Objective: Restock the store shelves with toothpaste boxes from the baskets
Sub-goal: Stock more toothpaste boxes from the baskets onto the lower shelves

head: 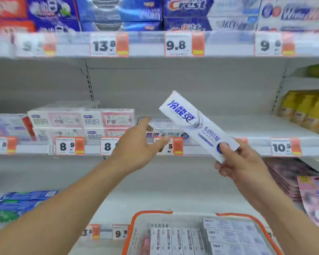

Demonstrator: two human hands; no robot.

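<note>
White cardboard fronts line the shelf (247,126). The left hand (136,146), fingers straight, reaches the shelved box (166,132), likely squaring it; the right hand (241,162) pinches a toothpaste box (197,124) by its lower end, the basket (151,214) below.

A shop's toothpaste aisle is filling the frame: white metal shelves (228,126) are running across it, each front edge carrying orange-and-white price tags (184,44). Boxed toothpaste (81,119) is sitting stacked at upper and middle left, and an orange-rimmed shopping basket (147,213) is standing at the bottom centre.
</note>
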